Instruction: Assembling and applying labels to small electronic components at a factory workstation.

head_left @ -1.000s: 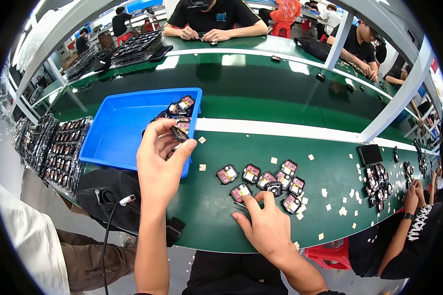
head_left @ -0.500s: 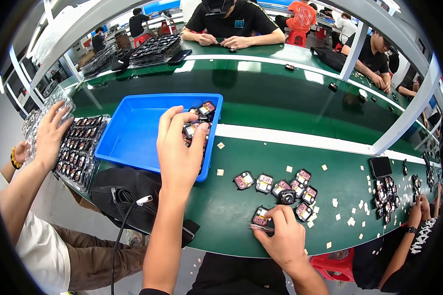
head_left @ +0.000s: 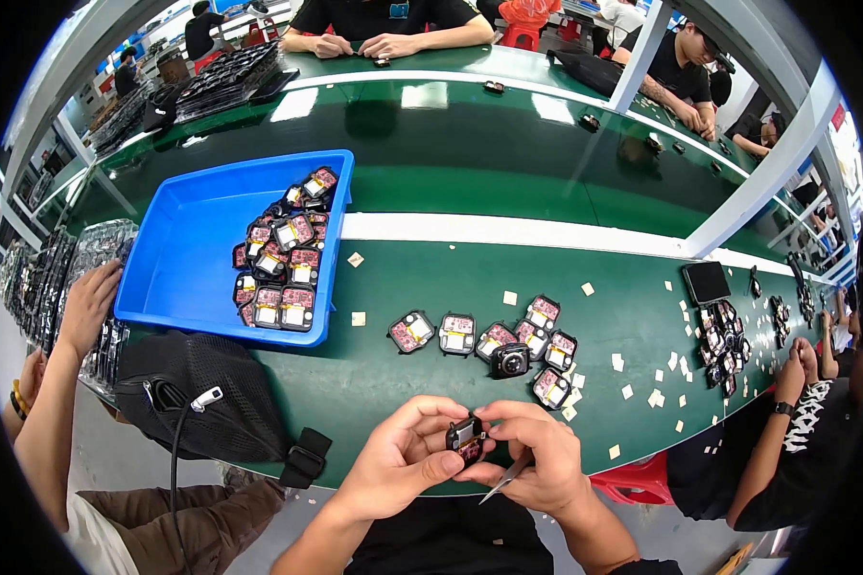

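Note:
Low in the middle, my left hand (head_left: 403, 460) grips a small black device housing (head_left: 465, 441) with a red circuit board inside, tilted up on edge. My right hand (head_left: 537, 455) pinches the housing's right side with thumb and fingertips. A thin pointed metal tool (head_left: 504, 479) is also tucked in that hand, its tip toward me. Just beyond my hands, several similar open housings with red boards (head_left: 457, 333) lie on the green table (head_left: 403, 287). Among them sits a black piece with a round lens (head_left: 510, 360).
A blue bin (head_left: 177, 249) at the left holds several red-board housings (head_left: 293, 232) along its right side. A black mesh bag (head_left: 201, 383) with a cable lies at the near edge. At far left, a co-worker's hand (head_left: 91, 302) rests by stacked clear trays (head_left: 43, 297). Small pale squares (head_left: 617, 362) are scattered rightward.
My left hand has come back from over the blue bin to my right hand. The housing beside my right hand has been lifted off the table. The view has shifted, and the co-worker's tray has been lowered.

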Action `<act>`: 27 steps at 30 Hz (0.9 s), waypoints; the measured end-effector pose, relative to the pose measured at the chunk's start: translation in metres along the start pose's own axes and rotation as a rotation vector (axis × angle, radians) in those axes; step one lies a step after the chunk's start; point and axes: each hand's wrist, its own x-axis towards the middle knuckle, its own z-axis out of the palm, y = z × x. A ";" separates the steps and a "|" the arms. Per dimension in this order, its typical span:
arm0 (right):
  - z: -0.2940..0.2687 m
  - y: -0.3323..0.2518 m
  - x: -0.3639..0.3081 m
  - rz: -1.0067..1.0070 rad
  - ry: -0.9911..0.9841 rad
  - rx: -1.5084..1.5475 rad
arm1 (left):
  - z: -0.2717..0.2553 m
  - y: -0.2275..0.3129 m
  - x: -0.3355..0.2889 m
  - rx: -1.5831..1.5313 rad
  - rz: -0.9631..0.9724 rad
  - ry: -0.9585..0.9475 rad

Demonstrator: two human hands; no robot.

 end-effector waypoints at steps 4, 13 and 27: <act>-0.004 -0.010 -0.001 0.123 -0.031 -0.026 | 0.001 -0.014 0.002 -0.215 0.054 0.034; 0.000 -0.005 -0.010 -0.005 0.018 -0.409 | 0.007 -0.026 0.002 -0.170 0.251 0.190; 0.005 -0.004 -0.011 -0.048 0.104 -0.392 | 0.007 -0.028 0.001 -0.064 0.242 0.168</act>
